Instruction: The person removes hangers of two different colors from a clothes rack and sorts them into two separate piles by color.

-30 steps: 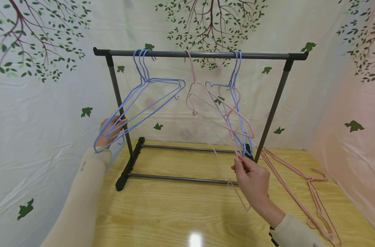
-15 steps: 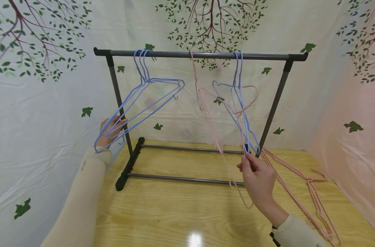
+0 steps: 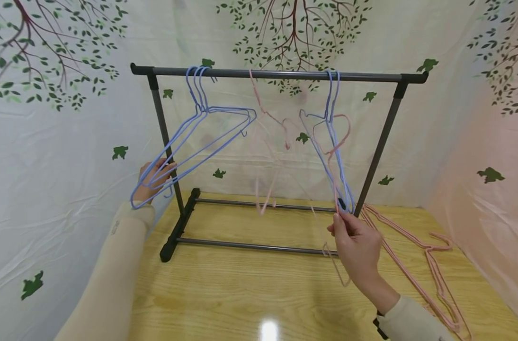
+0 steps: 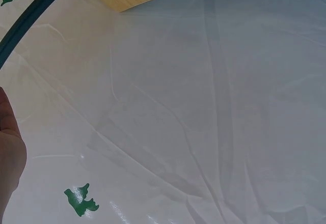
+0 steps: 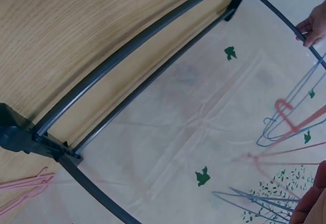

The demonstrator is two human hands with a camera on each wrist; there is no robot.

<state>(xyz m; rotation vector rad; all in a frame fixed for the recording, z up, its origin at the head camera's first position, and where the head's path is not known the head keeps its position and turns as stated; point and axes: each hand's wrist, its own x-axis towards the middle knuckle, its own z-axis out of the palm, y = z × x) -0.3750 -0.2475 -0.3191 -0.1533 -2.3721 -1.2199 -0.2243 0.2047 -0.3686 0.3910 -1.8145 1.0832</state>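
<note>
My left hand grips the left post of a black clothes rack, behind the blue hangers; the right wrist view also shows this hand on the post. With thumb and fingers, my right hand pinches a pink clothes hanger in front of the rack, its hook upward. Blue hangers hang on the bar's left part, and two more blue hangers toward the right. Between them a pink hanger hangs from the bar, its lower part motion-blurred.
More pink hangers lie on the wooden table, right of the rack. The rack's feet and two lower rods stand on the table. A pale curtain with leaf prints surrounds the sides and back.
The pink hanger on the bar has swung and turned, its lower part now further left. My right hand shifted slightly right with its pink hanger, then stayed put. My left hand has not moved.
</note>
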